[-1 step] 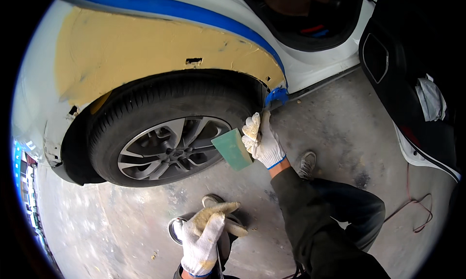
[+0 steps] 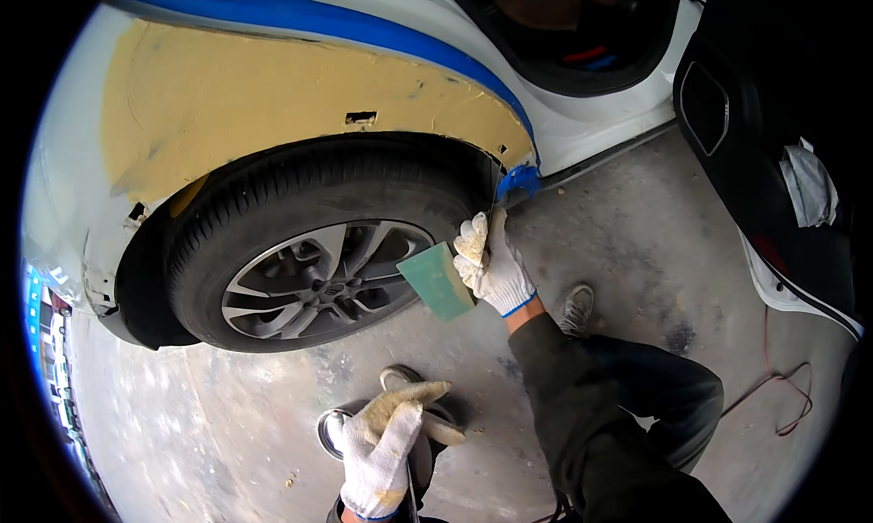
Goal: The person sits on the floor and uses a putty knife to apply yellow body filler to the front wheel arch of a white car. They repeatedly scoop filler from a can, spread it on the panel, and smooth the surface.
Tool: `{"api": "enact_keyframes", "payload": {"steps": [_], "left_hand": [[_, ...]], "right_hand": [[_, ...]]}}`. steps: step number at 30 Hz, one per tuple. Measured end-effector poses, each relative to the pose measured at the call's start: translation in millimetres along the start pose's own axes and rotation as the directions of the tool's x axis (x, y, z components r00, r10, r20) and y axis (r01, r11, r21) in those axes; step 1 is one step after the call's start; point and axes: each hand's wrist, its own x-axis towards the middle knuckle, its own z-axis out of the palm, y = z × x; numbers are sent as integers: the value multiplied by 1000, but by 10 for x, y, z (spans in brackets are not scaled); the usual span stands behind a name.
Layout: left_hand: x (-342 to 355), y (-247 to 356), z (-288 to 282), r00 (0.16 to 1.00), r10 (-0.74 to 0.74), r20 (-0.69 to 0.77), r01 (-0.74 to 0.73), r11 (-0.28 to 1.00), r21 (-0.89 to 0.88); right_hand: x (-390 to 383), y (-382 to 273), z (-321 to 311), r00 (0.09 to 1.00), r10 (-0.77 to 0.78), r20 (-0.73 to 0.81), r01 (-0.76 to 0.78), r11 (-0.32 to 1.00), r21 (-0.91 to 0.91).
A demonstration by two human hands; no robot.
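My right hand [image 2: 491, 266], in a white knit glove, grips a green flat spreader [image 2: 437, 281] close to the car's tyre [image 2: 309, 241], just below the rear end of the wheel arch. The fender [image 2: 273, 95] above the wheel is covered with yellow body filler and edged by blue masking tape [image 2: 318, 18]. My left hand [image 2: 386, 446], also gloved, rests low in the picture over a round metal tin [image 2: 329, 430] on the floor, fingers spread.
Grey concrete floor [image 2: 637, 241] lies around me. The open car door [image 2: 773, 159] hangs at the right with a white rag on it. A thin red cable [image 2: 784, 400] trails on the floor at lower right. My shoe [image 2: 576, 309] and bent knee are beside the sill.
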Motion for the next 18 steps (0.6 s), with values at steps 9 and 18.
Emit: {"api": "enact_keyframes", "payload": {"steps": [9, 18], "left_hand": [[11, -96, 49, 994, -96, 44, 104, 967, -232], [27, -53, 83, 992, -123, 34, 126, 982, -139]], "right_hand": [[4, -15, -341, 991, -89, -97, 52, 944, -327], [401, -121, -570, 986, -148, -76, 119, 946, -302]]}}
